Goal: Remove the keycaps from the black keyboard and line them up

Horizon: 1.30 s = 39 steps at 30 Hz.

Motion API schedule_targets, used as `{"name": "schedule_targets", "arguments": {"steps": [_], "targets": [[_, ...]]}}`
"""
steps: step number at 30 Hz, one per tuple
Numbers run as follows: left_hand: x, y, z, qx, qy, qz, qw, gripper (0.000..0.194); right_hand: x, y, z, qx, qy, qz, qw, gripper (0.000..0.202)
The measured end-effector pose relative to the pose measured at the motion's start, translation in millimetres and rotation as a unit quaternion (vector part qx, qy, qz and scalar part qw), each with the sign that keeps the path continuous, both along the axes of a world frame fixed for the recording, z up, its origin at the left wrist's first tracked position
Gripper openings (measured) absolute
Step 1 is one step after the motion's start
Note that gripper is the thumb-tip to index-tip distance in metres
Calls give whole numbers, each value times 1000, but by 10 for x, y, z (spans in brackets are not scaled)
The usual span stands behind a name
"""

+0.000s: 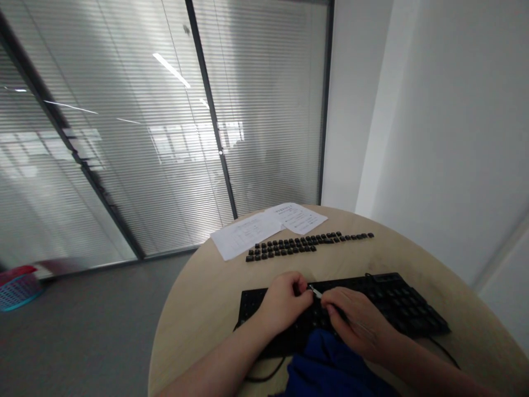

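A black keyboard lies on the round wooden table, with keycaps on its right part and bare spots at its left end. Over its middle, my right hand is closed around a small silver-coloured tool, whose tip points up and left. Close to that tip, my left hand has its thumb and fingers pinched together above the keyboard; whatever they may hold is too small to make out. Loose black keycaps stand in rows behind the keyboard.
Printed papers lie at the back of the table. Black cable runs along the keyboard's front and back edges. Blue cloth shows at the near edge. A basket stands on the floor at far left, and a glass partition rises behind.
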<state>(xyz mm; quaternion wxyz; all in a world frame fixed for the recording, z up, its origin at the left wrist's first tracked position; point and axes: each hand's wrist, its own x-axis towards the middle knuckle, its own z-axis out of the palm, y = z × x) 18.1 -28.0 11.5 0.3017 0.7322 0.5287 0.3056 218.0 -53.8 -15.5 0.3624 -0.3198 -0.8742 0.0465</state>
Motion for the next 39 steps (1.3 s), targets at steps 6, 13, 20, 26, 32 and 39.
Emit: {"name": "schedule_targets", "arguments": {"steps": [6,13,20,26,32,39], "targets": [[-37,40,27,-5,-24,5,1000,10,72,74,5,-15,7,-80,997,16],[-119,132,82,-6,-71,-46,996,16,313,198,110,51,35,-136,989,29],[-28,23,97,-44,-48,-123,990,15,259,172,84,62,-32,-80,994,29],[-2,-12,114,-35,-29,-167,985,10,230,130,3,94,-49,-35,994,21],[12,-4,105,-26,-2,-162,986,9,207,116,22,97,-37,-5,995,16],[-10,41,117,43,57,-144,987,16,271,187,35,25,-35,-110,993,17]]}}
